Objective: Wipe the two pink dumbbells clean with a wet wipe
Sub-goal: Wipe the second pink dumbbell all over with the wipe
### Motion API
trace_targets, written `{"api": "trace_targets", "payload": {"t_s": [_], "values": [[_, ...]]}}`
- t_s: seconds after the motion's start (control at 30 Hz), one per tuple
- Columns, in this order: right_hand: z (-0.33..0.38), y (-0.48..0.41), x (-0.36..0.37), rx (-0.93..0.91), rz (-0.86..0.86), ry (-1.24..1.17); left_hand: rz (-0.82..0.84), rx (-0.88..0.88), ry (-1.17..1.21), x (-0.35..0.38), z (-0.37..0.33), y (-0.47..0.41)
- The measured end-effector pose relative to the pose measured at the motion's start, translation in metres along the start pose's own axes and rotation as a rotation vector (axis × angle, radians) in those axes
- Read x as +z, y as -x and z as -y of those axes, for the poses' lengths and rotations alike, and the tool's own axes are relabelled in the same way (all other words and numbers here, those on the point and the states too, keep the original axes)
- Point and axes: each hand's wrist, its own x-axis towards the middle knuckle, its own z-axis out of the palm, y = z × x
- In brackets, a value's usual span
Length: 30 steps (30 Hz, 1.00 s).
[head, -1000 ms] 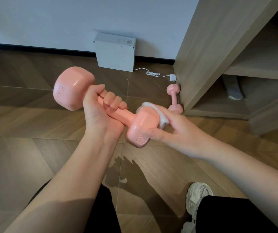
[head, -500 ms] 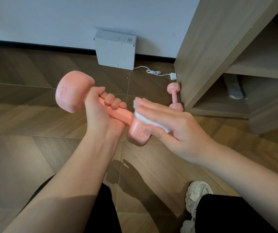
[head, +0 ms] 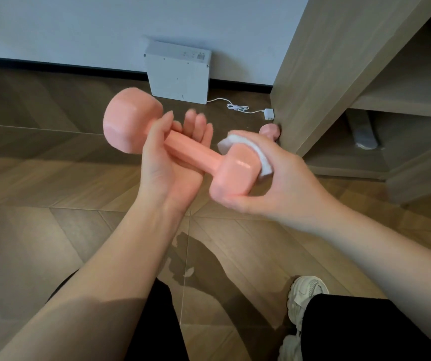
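My left hand (head: 167, 175), fingers straight, merely cradles the pink dumbbell (head: 191, 149); my right hand (head: 284, 196) clamps the wet wipe (head: 260, 153) over its four-o'clock head. A hard rub could roll it floorward.

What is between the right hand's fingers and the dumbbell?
A white wipe, folded over the near head of the dumbbell, under the right hand; the head view shows it.

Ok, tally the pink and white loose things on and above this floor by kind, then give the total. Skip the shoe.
Pink dumbbells: 2, the held dumbbell and the floor dumbbell
Wet wipe: 1
White box: 1
White cable: 1
Total: 5
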Motion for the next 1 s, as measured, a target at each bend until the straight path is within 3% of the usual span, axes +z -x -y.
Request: {"api": "trace_targets", "payload": {"t_s": [0.13,0.23,0.4,0.53,0.73,0.87,1.0], "values": [[-0.003,-0.002,-0.010,0.013,0.144,-0.114,0.082,0.040,-0.081,0.005,-0.001,0.005],[-0.009,0.003,-0.006,0.016,0.167,-0.040,-0.005,0.075,-0.106,0.008,-0.004,0.008],[-0.005,0.008,-0.001,-0.166,0.176,0.148,-0.115,0.094,-0.139,0.010,-0.008,0.012],[-0.003,0.003,-0.005,0.092,0.280,0.169,-0.154,0.063,-0.082,0.007,-0.008,0.012],[-0.002,0.011,0.002,-0.133,0.104,0.192,-0.200,0.072,-0.051,0.005,-0.010,0.010],[-0.002,0.009,0.003,-0.016,0.173,0.236,-0.252,0.076,-0.075,0.004,-0.009,0.010],[-0.001,0.014,0.008,-0.253,0.072,0.326,-0.323,0.073,-0.060,0.001,-0.007,0.009]]}}
